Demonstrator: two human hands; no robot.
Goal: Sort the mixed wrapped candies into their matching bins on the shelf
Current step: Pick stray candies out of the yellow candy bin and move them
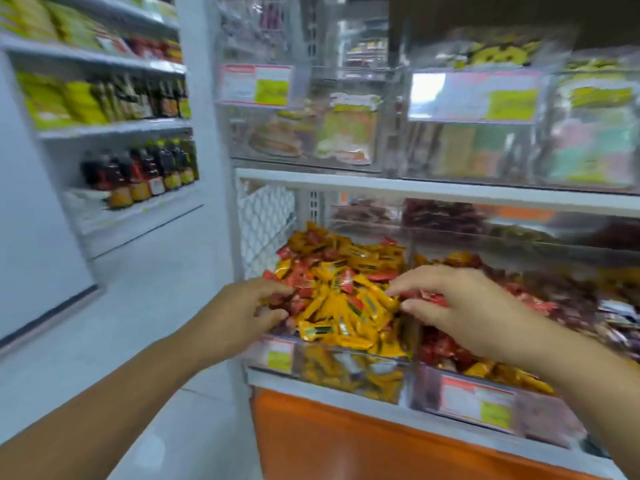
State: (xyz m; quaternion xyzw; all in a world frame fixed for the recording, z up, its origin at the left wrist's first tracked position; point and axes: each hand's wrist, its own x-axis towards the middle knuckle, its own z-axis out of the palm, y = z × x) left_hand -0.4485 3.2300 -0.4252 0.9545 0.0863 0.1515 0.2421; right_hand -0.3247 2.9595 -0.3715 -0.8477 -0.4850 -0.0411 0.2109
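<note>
A clear bin (349, 375) on the lower shelf holds a heap of yellow wrapped candies (346, 317) mixed with red ones (301, 278). The bin to its right (426, 386) holds mostly red candies (446, 344) with a few yellow ones (485, 368) at the front. My left hand (242, 317) is at the heap's left edge, its thumb and fingers curled round some red candies. My right hand (464, 306) reaches over the divider between the two bins and pinches a red candy (431, 298) between thumb and fingers. Motion blur softens the picture.
Price labels (478, 405) hang on the bin fronts above an orange base panel (346, 441). The shelf above (415, 188) carries clear boxes of packaged snacks. Further bins of dark candies stand behind and to the right. Bottles (145, 174) fill a shelf unit across the aisle, left.
</note>
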